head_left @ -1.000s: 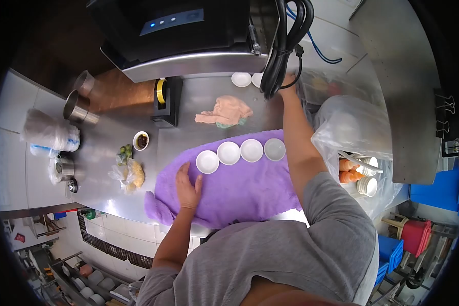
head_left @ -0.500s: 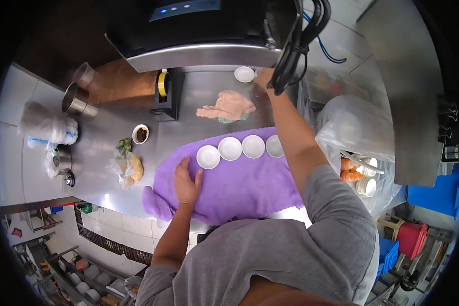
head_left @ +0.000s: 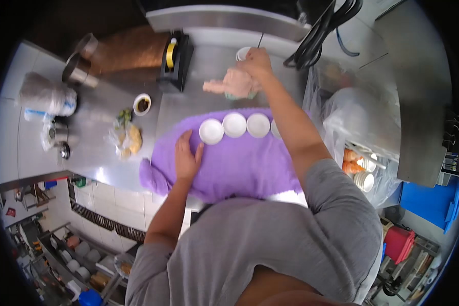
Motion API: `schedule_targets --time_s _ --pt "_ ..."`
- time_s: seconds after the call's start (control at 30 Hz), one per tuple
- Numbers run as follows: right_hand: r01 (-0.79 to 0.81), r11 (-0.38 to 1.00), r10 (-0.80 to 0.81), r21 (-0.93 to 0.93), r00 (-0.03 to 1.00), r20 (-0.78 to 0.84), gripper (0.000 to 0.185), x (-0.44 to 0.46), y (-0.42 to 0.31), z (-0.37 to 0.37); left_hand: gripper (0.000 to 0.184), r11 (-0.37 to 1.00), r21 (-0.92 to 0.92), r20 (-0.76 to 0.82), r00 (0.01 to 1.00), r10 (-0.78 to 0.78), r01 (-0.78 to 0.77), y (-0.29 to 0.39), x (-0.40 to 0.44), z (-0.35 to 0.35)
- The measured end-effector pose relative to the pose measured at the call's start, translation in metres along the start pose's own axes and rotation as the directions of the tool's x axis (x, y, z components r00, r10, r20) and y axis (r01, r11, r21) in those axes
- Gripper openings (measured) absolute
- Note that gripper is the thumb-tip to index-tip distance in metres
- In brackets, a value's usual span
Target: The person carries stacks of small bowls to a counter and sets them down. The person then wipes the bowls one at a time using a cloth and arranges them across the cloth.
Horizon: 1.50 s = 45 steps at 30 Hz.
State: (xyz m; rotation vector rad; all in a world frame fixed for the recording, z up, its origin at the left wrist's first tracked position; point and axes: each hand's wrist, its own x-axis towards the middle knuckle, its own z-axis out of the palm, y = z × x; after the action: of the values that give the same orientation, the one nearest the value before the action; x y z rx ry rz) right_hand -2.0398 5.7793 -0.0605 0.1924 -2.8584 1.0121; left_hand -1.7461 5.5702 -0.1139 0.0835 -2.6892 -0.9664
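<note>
My left hand (head_left: 187, 159) lies on a purple towel (head_left: 229, 168), fingers spread, just below the leftmost bowl of a row. That row of small white bowls (head_left: 234, 125) stands along the towel's far side, its right end partly hidden by my right forearm. My right hand (head_left: 256, 62) reaches to the back of the steel counter, fingers curled at the side of another white bowl (head_left: 243, 53) and covering part of it. The hand is slightly blurred. Just below it lies a crumpled pinkish cloth (head_left: 233, 84) with a green edge underneath.
A black tape dispenser (head_left: 174, 64) stands at the back left. Left of the towel are a bowl of dark sauce (head_left: 142, 104) and small plastic bags of food (head_left: 129, 138). Black cables (head_left: 319, 43) hang at the back right, above plastic-covered containers (head_left: 362, 122).
My right hand has moved slightly left, onto the bowl at the back. The camera view has shifted, so the counter sits higher in the picture. My left hand stays on the towel.
</note>
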Motion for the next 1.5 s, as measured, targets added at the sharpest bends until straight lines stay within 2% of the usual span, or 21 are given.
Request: schedule_targets --time_s 0.03,0.1,0.17,0.23,0.33,0.43,0.53,0.63,0.67,0.77,0.87,0.97,1.07,1.17,1.27,1.33,1.37,1.47,1.5 --pt "0.013 0.997 -0.019 0.075 0.997 0.073 0.034 -0.027 -0.015 -0.011 0.050 1.000 0.002 -0.013 1.000 0.018 -0.018 0.000 0.002 0.000" --pt "0.062 0.987 -0.113 0.147 0.923 0.367 0.037 -0.105 -0.045 -0.035 0.049 1.000 -0.008 -0.018 1.000 0.010 -0.010 -0.003 0.000 0.000" --pt "0.136 0.934 -0.262 0.330 0.888 0.378 0.038 -0.181 -0.040 -0.014 0.047 0.999 -0.045 -0.047 0.999 0.024 -0.026 -0.007 0.001 0.003" --pt "0.140 0.949 -0.263 0.282 0.844 0.468 0.038 -0.230 -0.052 -0.001 0.045 0.992 -0.112 -0.083 0.995 0.053 -0.062 -0.014 0.001 0.007" --pt "0.251 0.951 -0.299 0.181 0.899 0.321 0.040 -0.266 -0.050 0.028 0.037 0.932 -0.347 -0.032 0.992 -0.122 0.104 -0.012 0.002 0.003" --pt "0.295 0.939 -0.326 0.177 0.927 0.185 0.039 -0.281 -0.050 0.029 0.033 0.975 -0.223 -0.129 0.991 -0.021 -0.009 0.008 -0.010 -0.015" --pt "0.052 0.905 -0.145 0.422 0.971 0.192 0.036 -0.282 -0.049 0.005 0.034 0.969 -0.085 -0.040 0.972 0.230 -0.233 0.027 -0.033 -0.019" --pt "0.246 0.958 -0.229 0.148 0.965 -0.124 0.035 -0.282 -0.030 0.011 0.032 0.935 0.057 0.133 0.931 0.340 -0.350 0.039 -0.054 -0.013" --pt "0.212 0.961 -0.206 0.177 0.977 -0.052 0.033 -0.282 -0.025 0.008 0.032 0.933 0.093 0.140 0.933 0.333 -0.347 0.039 -0.060 -0.009" --pt "0.235 0.955 -0.218 0.182 0.970 -0.107 0.031 -0.283 -0.019 0.009 0.031 0.927 0.152 0.152 0.935 0.322 -0.344 0.039 -0.067 -0.006" --pt "0.153 0.949 -0.084 0.274 0.966 -0.245 0.029 -0.286 -0.020 0.000 0.031 0.934 0.110 0.131 0.937 0.325 -0.339 0.036 -0.068 -0.011" --pt "0.017 0.942 0.047 0.334 0.982 -0.181 0.026 -0.289 -0.011 -0.017 0.032 0.935 0.036 0.122 0.930 0.347 -0.354 0.026 -0.064 -0.015" --pt "-0.059 0.936 0.059 0.347 0.998 0.012 0.030 -0.297 -0.010 -0.009 0.033 0.926 -0.019 0.135 0.916 0.377 -0.378 0.021 -0.064 -0.018" --pt "-0.040 0.850 0.148 0.524 0.975 -0.167 0.029 -0.297 -0.022 -0.017 0.033 0.904 -0.068 0.112 0.897 0.428 -0.423 0.028 -0.059 -0.017" --pt "-0.028 0.987 0.075 0.157 0.952 -0.297 0.036 -0.292 -0.010 -0.050 0.033 0.853 -0.110 0.136 0.843 0.521 -0.510 0.042 -0.046 -0.014" --pt "-0.032 0.996 0.054 0.089 0.964 -0.258 0.040 -0.290 0.021 -0.050 0.031 0.790 -0.129 0.182 0.768 0.614 -0.600 0.062 -0.030 0.003" --pt "-0.037 0.998 0.048 0.054 0.970 -0.240 0.043 -0.295 0.028 -0.050 0.027 0.764 -0.071 0.227 0.735 0.639 -0.642 0.063 -0.021 0.015" --pt "-0.072 0.994 0.024 -0.087 0.888 -0.459 0.049 -0.302 0.025 -0.047 0.016 0.697 0.052 0.370 0.662 0.651 -0.715 0.071 0.001 0.038" --pt "-0.091 0.996 0.075 -0.024 0.917 -0.392 0.051 -0.305 0.024 -0.054 0.014 0.696 0.060 0.432 0.647 0.628 -0.715 0.072 0.008 0.039"
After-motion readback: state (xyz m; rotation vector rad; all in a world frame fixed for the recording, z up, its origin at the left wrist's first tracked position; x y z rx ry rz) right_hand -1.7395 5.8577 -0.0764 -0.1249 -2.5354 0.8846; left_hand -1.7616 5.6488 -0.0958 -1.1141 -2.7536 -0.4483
